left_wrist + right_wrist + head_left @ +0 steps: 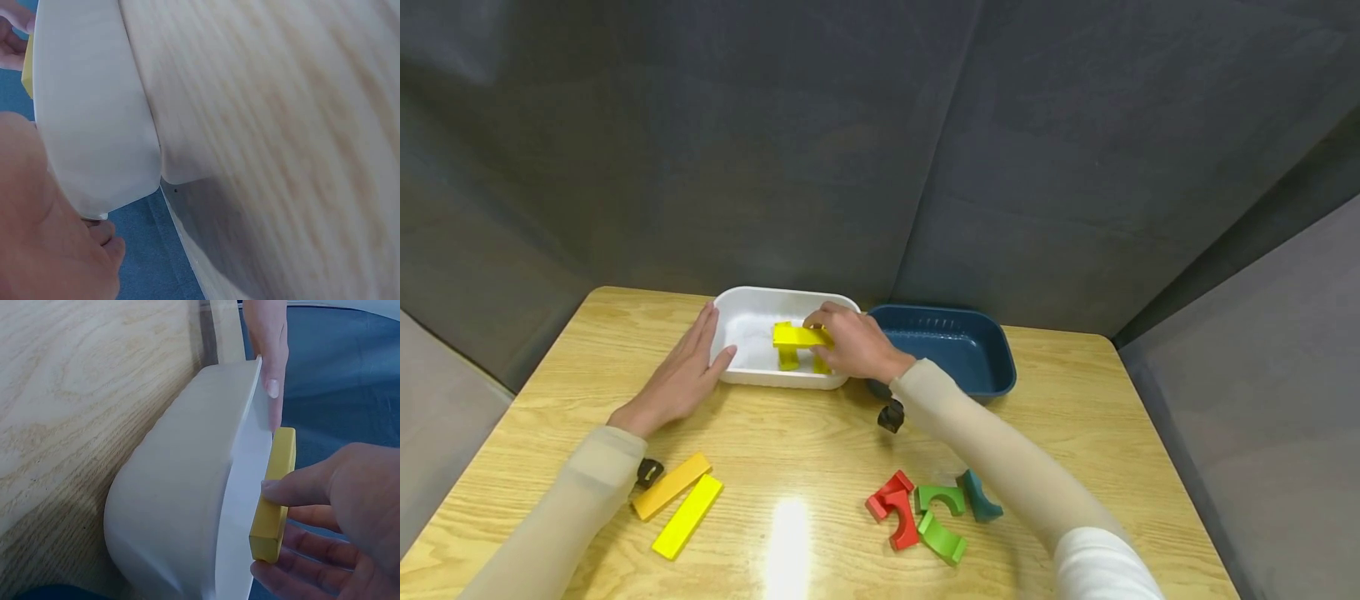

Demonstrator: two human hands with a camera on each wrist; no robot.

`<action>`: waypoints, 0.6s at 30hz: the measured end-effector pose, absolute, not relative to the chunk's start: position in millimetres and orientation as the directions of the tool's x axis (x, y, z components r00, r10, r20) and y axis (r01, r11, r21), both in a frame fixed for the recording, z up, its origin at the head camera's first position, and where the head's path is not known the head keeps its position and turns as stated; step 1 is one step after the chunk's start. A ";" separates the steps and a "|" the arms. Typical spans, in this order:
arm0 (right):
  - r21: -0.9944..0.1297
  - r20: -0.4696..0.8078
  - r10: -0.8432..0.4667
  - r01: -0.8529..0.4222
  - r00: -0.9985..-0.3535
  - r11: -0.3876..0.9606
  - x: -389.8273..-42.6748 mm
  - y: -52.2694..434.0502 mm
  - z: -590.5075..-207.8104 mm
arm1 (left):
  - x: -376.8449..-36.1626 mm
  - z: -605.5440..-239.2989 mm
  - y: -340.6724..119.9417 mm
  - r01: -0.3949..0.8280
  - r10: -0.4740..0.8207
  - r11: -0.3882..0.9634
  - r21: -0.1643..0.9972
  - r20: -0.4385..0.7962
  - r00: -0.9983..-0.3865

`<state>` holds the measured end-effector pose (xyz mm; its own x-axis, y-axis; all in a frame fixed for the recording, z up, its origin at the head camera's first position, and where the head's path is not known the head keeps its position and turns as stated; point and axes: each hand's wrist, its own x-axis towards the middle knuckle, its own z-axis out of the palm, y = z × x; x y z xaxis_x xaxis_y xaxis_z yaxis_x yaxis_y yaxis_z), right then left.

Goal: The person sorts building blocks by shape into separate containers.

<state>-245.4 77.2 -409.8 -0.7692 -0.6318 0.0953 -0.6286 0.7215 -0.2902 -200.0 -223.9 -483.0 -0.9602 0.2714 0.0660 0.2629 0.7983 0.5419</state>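
Observation:
A white tub (pixel 752 377) sits at the far middle of the wooden table. Inside it, two short yellow blocks (pixel 787 359) stand upright under a flat yellow plank (pixel 800 336). My right hand (pixel 850 340) pinches this plank (pixel 273 500) at its right end, thumb and fingers on its edges. My left hand (pixel 681 375) lies flat and straight against the tub's left outer wall (pixel 94 119), fingers along the rim. In the right wrist view the left hand's fingertip (pixel 272 384) shows at the tub's far rim (pixel 250 425).
A dark blue tub (pixel 951 346) stands right of the white one. Two yellow planks (pixel 679 502) lie near the front left. Red, green and blue arch blocks (pixel 928 517) are clustered at the front right. Small black objects (pixel 891 415) hang by each wrist.

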 end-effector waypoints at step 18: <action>-0.299 0.041 -0.598 -0.581 -0.801 0.757 -256.5 70.6 -414.4 | -201.1 -484.3 -225.5 0.256 0.267 0.804 0.537 0.059 -0.962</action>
<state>-256.5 70.6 -414.4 -0.8005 -0.5979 0.0409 -0.5807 0.7570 -0.2995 -201.1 -225.5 -484.3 -0.9619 0.2669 0.0585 0.2557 0.8038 0.5371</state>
